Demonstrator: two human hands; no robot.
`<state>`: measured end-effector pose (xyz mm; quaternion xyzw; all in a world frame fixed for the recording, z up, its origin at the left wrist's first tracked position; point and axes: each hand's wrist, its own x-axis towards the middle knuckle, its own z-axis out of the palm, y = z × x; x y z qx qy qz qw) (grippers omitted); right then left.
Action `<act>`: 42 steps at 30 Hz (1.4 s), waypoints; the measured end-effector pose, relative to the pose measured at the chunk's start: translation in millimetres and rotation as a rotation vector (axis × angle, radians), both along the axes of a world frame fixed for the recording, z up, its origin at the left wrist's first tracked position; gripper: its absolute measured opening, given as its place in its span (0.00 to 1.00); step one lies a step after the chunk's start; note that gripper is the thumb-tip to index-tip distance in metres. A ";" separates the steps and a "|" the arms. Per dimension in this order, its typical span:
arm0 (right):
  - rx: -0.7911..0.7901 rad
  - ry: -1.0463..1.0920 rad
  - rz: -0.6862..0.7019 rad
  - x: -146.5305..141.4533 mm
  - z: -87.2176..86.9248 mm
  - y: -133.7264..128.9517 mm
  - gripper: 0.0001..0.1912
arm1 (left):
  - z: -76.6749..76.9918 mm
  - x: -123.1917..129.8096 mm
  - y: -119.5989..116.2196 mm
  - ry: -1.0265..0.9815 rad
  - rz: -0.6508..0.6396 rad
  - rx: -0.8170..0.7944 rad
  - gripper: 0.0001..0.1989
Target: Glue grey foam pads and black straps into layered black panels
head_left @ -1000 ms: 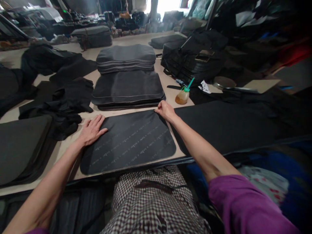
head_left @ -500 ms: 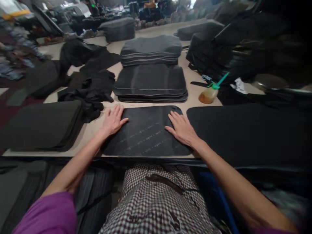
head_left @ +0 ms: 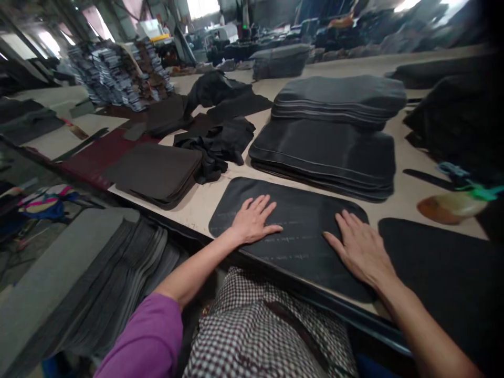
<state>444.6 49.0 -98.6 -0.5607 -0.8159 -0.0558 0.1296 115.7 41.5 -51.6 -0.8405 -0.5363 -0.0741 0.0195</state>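
Observation:
A dark rounded panel (head_left: 299, 241) with faint rows of light print lies flat at the table's front edge. My left hand (head_left: 255, 220) rests palm down on its left part, fingers spread. On its right part lies my right hand (head_left: 358, 244), also flat, with the thumb apart from the fingers. Behind the panel is a stack of similar dark panels (head_left: 323, 149), with another stack (head_left: 338, 97) behind that. To the right, another dark panel (head_left: 433, 268) lies beside the one under my hands.
Brownish panels (head_left: 157, 170) are stacked at the left, near crumpled black scraps (head_left: 224, 142). A bottle of amber liquid (head_left: 449, 207) with a green top lies at the right. Below the table edge, grey sheets (head_left: 79, 262) stand piled at the left.
The view has swung to the left, showing more of the room there. My left hand has moved inward from the panel's left edge onto its surface. My right hand still rests on the right part.

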 end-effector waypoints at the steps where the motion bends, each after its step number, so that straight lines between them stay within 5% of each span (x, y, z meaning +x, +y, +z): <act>1: -0.006 0.002 -0.001 -0.2 0.5 0.0 0.40 | 1.1 -13.4 -2.6 0.004 0.032 -0.011 0.42; 12: -0.045 -0.002 -0.145 15.3 -3.0 -3.3 0.42 | -1.6 -120.8 -34.3 0.066 0.319 -0.026 0.38; 15: -0.061 0.032 -0.191 29.6 -1.2 -7.0 0.44 | 11.6 -104.1 -45.3 0.027 0.356 0.026 0.39; 18: -0.053 0.054 -0.144 35.5 -3.7 -8.4 0.45 | 22.8 -44.2 -54.7 -0.084 0.205 0.006 0.39; 21: -0.065 0.101 -0.110 28.6 -9.1 -9.2 0.45 | 17.8 22.2 -48.1 -0.155 0.013 -0.017 0.41; 24: -0.085 0.141 -0.090 19.1 -12.4 -11.8 0.44 | 2.4 51.4 -35.9 -0.136 0.053 0.032 0.43; 28: -0.090 0.180 -0.061 17.1 -13.7 -13.6 0.43 | -10.5 35.8 -38.6 -0.109 0.155 0.061 0.44; 42: -0.101 0.178 -0.082 20.4 -15.8 -13.7 0.42 | -11.8 -21.4 -76.0 -0.104 0.383 0.032 0.45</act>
